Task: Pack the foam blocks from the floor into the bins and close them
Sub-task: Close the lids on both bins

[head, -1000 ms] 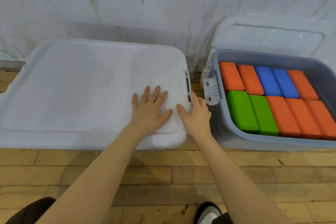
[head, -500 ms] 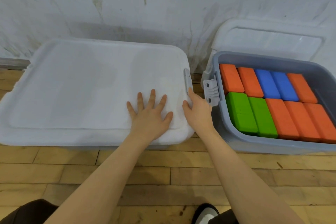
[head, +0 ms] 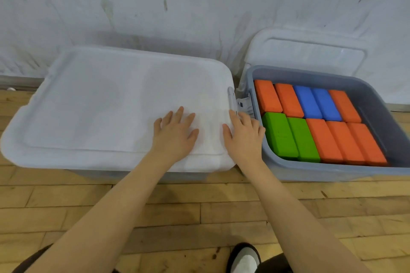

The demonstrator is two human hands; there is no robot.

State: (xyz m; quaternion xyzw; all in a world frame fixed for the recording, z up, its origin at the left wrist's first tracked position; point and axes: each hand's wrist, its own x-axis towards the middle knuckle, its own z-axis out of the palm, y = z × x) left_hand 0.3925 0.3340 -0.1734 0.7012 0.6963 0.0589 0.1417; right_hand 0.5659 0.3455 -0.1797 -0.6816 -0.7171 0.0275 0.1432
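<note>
left bin: white translucent plastic lid (head: 106,104) sits on it, grey latch (head: 231,101) up at its 3 o'clock edge
left hand (head: 175,134): flat on the lid, fingers spread
right hand (head: 244,134): on the lid's 3 o'clock rim, fingers loosely straight, nothing gripped
right bin: open grey plastic bin (head: 332,170) just beside, packed with orange, blue, green foam blocks (head: 319,122)
its lid (head: 306,51): leaning on the wall at 12 o'clock
free room: wooden plank floor (head: 199,206) at 6 o'clock

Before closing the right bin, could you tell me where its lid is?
In the head view, the lid leans against the wall behind the open bin, at upper right.
</note>
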